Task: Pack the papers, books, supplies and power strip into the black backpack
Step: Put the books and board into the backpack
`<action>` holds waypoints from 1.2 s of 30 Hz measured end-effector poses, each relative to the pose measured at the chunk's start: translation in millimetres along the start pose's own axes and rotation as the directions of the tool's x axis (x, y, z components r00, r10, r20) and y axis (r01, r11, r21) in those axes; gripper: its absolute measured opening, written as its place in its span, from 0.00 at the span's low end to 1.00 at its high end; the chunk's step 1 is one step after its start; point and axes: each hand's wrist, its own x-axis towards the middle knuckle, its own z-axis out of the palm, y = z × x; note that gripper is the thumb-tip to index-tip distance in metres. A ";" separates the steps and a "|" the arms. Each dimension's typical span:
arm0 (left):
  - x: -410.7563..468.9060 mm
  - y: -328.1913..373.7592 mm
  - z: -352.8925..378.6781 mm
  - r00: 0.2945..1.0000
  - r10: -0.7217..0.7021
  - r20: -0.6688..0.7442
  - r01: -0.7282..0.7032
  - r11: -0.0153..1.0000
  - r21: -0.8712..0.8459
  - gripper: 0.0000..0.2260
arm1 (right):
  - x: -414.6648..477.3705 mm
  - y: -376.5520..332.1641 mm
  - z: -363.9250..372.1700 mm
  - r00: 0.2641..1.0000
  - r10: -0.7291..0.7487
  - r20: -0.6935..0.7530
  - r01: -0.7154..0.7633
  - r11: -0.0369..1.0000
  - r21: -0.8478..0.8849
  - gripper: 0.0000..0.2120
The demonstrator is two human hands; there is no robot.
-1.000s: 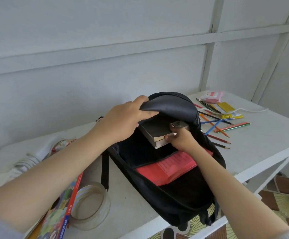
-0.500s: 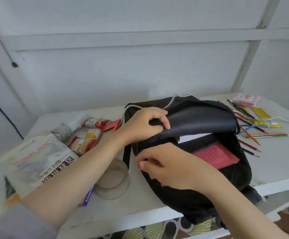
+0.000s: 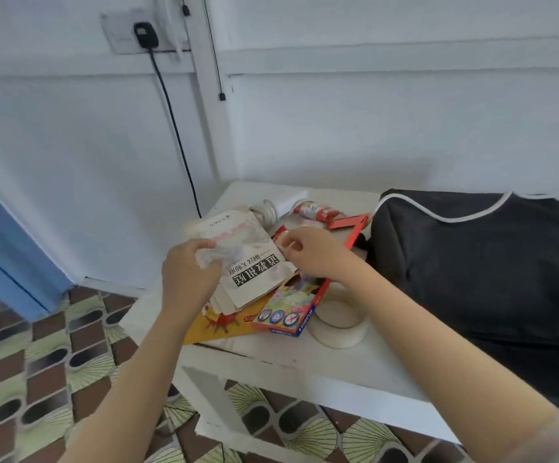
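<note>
Left grip, right grip — both curled

The black backpack, trimmed with white piping, lies at the right. Left of it, a printed booklet, gripped by the left hand, tops a yellow book and a coloured-pencil box. The white power strip lies behind, its cord coiled.

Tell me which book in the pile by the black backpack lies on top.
The white paperback with black characters; the yellow book lies underneath it.
</note>
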 end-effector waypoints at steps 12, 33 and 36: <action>11.2 -30.3 19.4 0.957 -0.278 0.076 0.288 0.905 -0.313 0.43 | 54.8 -2.5 40.0 0.994 0.095 0.053 -0.103 0.975 0.197 0.25; 16.8 14.6 -4.0 0.953 0.166 -0.254 -0.289 0.749 -0.596 0.13 | 24.6 -35.9 26.9 0.958 -0.049 -0.284 0.191 0.846 0.498 0.12; 15.1 11.6 -6.4 0.969 0.174 -0.174 -0.246 0.674 -0.696 0.17 | 19.9 -43.0 24.2 0.959 -0.064 -0.276 0.219 0.786 0.578 0.15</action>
